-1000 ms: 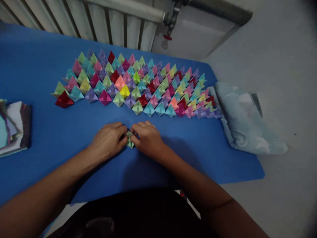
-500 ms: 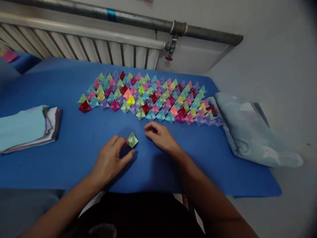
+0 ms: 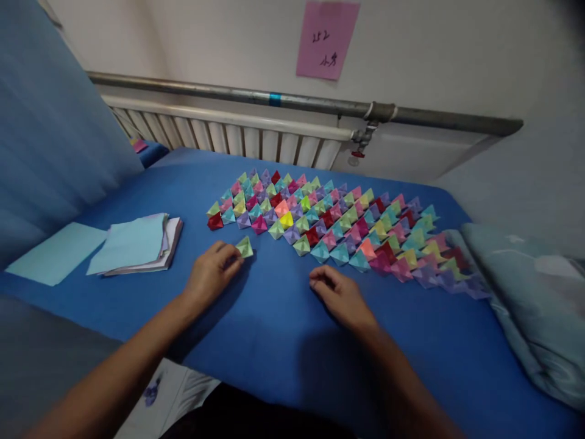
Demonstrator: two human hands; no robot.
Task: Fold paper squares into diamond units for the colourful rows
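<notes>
My left hand [image 3: 214, 268] pinches the left tip of a light green folded paper boat [image 3: 245, 247] over the blue surface [image 3: 269, 329]. Just beyond it, rows of small folded paper boats [image 3: 320, 222] in many colours stand close together. A dark red boat [image 3: 214, 221] sits at the near left end of these rows. To the right, my right hand [image 3: 340, 292] is apart from the boats' near edge, its fingers curled together with nothing visible in them.
A stack of paper sheets [image 3: 132, 244] lies at the left, beside a single light blue-green sheet [image 3: 57, 253]. A folded grey-green blanket [image 3: 539, 305] lies at the right. Behind are a radiator [image 3: 235, 135] and a metal pipe [image 3: 205, 90]. A blue curtain [image 3: 59, 116] hangs at the left.
The view has shifted left and up, bringing the curtain and pink wall note into sight. My left hand has closed on the green boat, now nearer the rows' left part. My right hand is farther from it.
</notes>
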